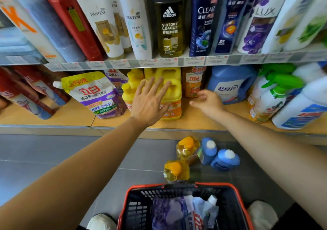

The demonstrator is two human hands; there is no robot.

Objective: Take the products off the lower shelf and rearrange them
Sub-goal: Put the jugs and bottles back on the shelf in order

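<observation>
Yellow jug (pixel 172 95), blue detergent bottle (pixel 230 84), purple-and-white pouch (pixel 95 95), black basket (pixel 184 194) with red rim.

You face an upper shelf (pixel 235 59) edged with price labels (pixel 155 62) above a wood-toned lower shelf (pixel 194 116). Grey floor tiles (pixel 53 159) lie beneath you.

Straight above the fingers (pixel 159 85) of the left hand (pixel 150 104) a dark bottle (pixel 169 28) reads "adidas VICTORY LEAGUE" and "3". Up-left of them two white bottles (pixel 103 22) (pixel 137 24) say "PANTENE". Above the fingers (pixel 201 96) of the right hand (pixel 210 102) two navy bottles (pixel 203 22) (pixel 230 21) say "CLEAR"; further right a flowered bottle (pixel 258 26) says "LUX". Left of the left fingers a pouch (pixel 93 93) shows "150克" and "立白". Just past the right fingers an orange bottle (pixel 192 84) shows "立白"; right of them a blue jug (pixel 228 86), "蓝月亮".
</observation>
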